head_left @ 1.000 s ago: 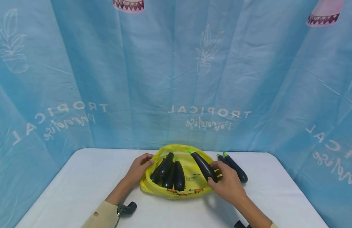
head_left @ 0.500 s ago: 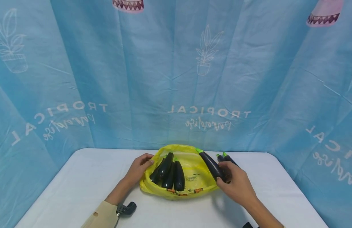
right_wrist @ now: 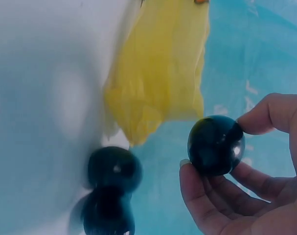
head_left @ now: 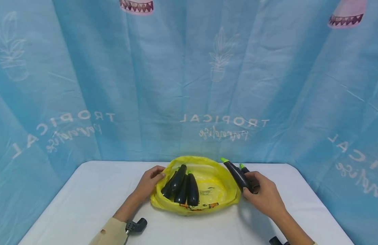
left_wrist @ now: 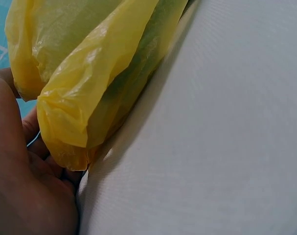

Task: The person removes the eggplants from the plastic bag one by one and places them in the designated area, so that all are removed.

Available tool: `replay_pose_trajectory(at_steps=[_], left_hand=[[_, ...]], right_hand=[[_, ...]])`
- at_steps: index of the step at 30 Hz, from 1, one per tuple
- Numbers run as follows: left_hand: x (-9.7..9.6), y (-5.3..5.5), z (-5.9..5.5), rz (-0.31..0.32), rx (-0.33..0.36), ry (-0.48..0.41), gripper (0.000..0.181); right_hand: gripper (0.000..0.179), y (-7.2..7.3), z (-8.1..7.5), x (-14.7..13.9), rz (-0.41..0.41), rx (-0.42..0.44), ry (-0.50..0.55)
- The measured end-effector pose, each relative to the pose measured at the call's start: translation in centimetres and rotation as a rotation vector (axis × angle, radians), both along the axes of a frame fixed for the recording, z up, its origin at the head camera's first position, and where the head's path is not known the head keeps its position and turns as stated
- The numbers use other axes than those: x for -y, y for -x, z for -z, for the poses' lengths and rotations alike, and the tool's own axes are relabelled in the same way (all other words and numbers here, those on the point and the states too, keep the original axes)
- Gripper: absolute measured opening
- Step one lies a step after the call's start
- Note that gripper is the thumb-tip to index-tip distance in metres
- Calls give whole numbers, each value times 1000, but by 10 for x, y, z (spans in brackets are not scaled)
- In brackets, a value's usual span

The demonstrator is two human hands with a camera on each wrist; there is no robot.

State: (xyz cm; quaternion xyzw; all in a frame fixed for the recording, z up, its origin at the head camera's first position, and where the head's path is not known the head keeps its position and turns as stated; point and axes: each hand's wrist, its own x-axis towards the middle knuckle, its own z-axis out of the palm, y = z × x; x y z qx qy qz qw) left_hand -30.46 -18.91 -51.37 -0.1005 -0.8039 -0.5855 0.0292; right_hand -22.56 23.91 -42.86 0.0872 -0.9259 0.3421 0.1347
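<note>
A yellow plastic bag lies with its mouth spread wide, and several dark eggplants rest in its left half. My left hand holds the bag's left rim between thumb and fingers; the left wrist view shows the yellow film against that hand. Just beyond the bag's right rim, my right hand grips an eggplant near its rounded end, green stem pointing up and left. Two more eggplants lie close by on the table, mostly hidden in the head view behind the held one.
A white cloth covers the table. Behind it hangs a blue printed curtain, which also runs along both sides. A black wrist device sits by the left sleeve, another by the right forearm.
My right hand has carried its eggplant rightward, from over the bag's mouth to past the right rim, above the two on the table. The left hand has stayed at the bag's rim.
</note>
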Motion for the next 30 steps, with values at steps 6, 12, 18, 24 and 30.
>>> replay_pose_trajectory(at_steps=[6,12,18,24,30], left_hand=[[-1,1,0,-2,3,6,26],[-1,0,0,-4,6,6,26],[-1,2,2,-5,9,9,26],[0,1,1,-13,8,11,27],[-2,1,0,-25,22,16,27]], right_hand=[[43,5,-3,-14,31,16,-7],[42,10,-3,-24,45,8,-5],[43,13,-3,-34,69,7,-16],[44,17,-1,-43,82,5,-31],[43,19,2,-49,86,1,-33]])
